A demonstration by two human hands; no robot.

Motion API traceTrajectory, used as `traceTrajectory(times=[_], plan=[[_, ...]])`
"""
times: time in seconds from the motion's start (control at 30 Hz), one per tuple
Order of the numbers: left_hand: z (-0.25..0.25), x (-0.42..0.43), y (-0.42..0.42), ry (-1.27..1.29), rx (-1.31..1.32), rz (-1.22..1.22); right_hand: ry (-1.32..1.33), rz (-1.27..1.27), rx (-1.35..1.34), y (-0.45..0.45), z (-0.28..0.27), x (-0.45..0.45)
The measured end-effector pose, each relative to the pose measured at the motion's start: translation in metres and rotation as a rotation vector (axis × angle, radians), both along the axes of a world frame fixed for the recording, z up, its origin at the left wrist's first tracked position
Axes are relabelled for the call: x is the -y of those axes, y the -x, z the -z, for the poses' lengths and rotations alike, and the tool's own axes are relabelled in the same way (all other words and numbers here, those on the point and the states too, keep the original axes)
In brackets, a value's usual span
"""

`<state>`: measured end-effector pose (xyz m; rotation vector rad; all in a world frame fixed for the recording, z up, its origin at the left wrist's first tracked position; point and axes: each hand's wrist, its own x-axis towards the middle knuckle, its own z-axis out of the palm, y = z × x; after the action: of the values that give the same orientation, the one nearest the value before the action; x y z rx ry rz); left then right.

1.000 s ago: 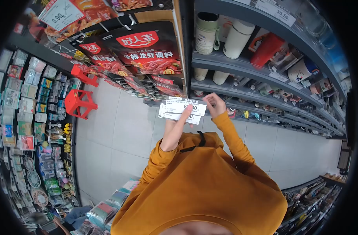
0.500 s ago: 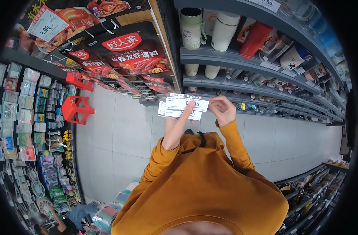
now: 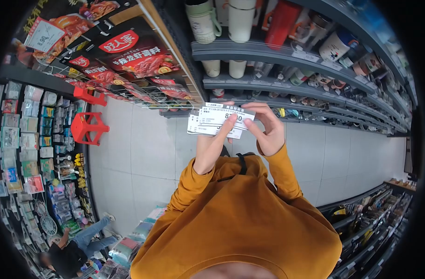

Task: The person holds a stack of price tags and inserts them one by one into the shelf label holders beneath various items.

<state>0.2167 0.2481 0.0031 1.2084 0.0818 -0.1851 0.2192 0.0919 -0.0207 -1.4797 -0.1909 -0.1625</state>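
A small stack of white printed price labels [image 3: 213, 117] is fanned out in front of my chest. My left hand [image 3: 210, 149] grips the stack from below, its thumb lying across the printed front. On the right side, my right hand [image 3: 271, 132] pinches the edge of the top label between thumb and fingers. The top label shows large black digits, partly covered by my left thumb. Lower labels stick out to the left and underneath. Most of my left fingers are hidden behind the stack.
Shelves [image 3: 263, 53] with bottles and tumblers rise ahead and to the right. Black seasoning packets [image 3: 131, 49] hang on a rack ahead left. Red stools [image 3: 90, 128] stand on the floor at left, near packed shelves. Another person in jeans [image 3: 94, 236] is at lower left.
My right hand has closed its fingers over the top label's right edge. The camera view has shifted slightly, and the other person at lower left shows more fully.
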Motion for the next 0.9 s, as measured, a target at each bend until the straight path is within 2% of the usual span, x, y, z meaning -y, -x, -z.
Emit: traceTrajectory(times=[0.17, 0.47, 0.63, 0.77, 0.9], plan=[[-0.005, 0.038, 0.030, 0.016, 0.030, 0.107, -0.006, 0.115, 0.035, 0.033, 0.000, 0.038], [-0.007, 0.121, 0.111, 0.105, -0.001, 0.143, 0.098, 0.273, 0.081, 0.118, -0.009, 0.124], [-0.006, 0.150, 0.149, 0.103, -0.048, 0.196, 0.087, 0.305, 0.072, 0.160, -0.015, 0.157], [-0.024, 0.168, 0.171, 0.171, -0.030, 0.171, 0.108, 0.297, 0.044, 0.183, -0.022, 0.172], [-0.025, 0.169, 0.185, 0.124, -0.041, 0.219, 0.125, 0.273, 0.071, 0.194, -0.029, 0.179]])
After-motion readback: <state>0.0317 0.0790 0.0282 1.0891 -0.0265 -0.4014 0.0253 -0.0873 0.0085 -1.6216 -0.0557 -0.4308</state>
